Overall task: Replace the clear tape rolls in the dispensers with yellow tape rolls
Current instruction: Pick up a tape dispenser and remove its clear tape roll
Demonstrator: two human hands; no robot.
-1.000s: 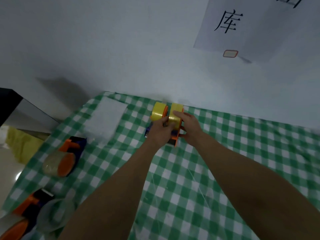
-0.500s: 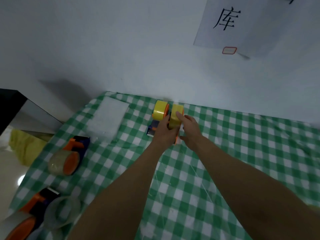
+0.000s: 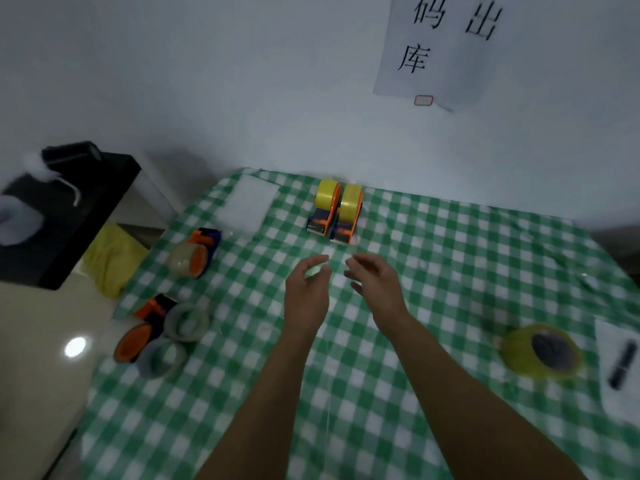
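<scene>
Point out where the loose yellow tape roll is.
In the head view the loose yellow tape roll lies flat on the checked cloth at the right, just left of a white sheet bearing a black marker.

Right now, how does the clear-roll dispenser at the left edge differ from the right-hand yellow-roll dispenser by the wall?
Roll: the clear-roll dispenser carries clear tape, not yet swapped; the yellow-roll dispenser carries yellow tape.
Place: the clear-roll dispenser sits apart near the left edge of the tablecloth; the yellow-roll dispenser stands beside a twin dispenser at the far edge.
Shared: orange and blue bodies.
</scene>
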